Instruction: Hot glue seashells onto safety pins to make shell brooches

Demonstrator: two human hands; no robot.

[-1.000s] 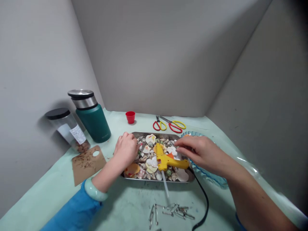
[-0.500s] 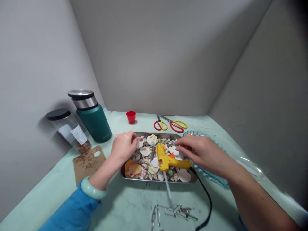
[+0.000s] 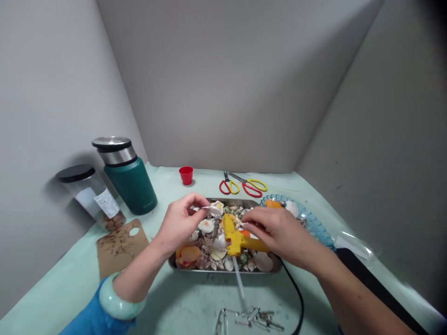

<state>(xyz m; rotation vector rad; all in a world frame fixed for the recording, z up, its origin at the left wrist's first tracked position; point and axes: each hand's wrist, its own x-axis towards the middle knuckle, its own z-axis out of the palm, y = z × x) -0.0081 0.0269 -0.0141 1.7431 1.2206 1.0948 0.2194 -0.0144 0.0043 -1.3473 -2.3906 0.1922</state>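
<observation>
My left hand [image 3: 185, 218] pinches a white shell [image 3: 213, 210] between thumb and fingers, above the far left part of a metal tray [image 3: 223, 272]. The tray is full of seashells [image 3: 206, 246], small spiral ones and larger flat ones. Over its right side, my right hand [image 3: 275, 228] has thumb and forefinger close together. A small whitish bit shows at those fingertips, too small to name. A yellow glue gun [image 3: 235, 237] lies across the shells, with a clear glue stick [image 3: 238, 279] jutting out toward me. My right hand partly covers its handle.
Behind the tray are a red cup [image 3: 186, 176] and two pairs of scissors [image 3: 253, 187]. A blue dish [image 3: 314, 225] with shells stands right. Left are a green bottle [image 3: 131, 186], a clear jar [image 3: 94, 195] and a brown board [image 3: 122, 246]. Safety pins [image 3: 258, 318] and a black cord [image 3: 296, 288] lie in front.
My left hand has lifted a white shell from the tray. My right hand has shifted left and its fingertips have drawn together. The view has moved slightly.
</observation>
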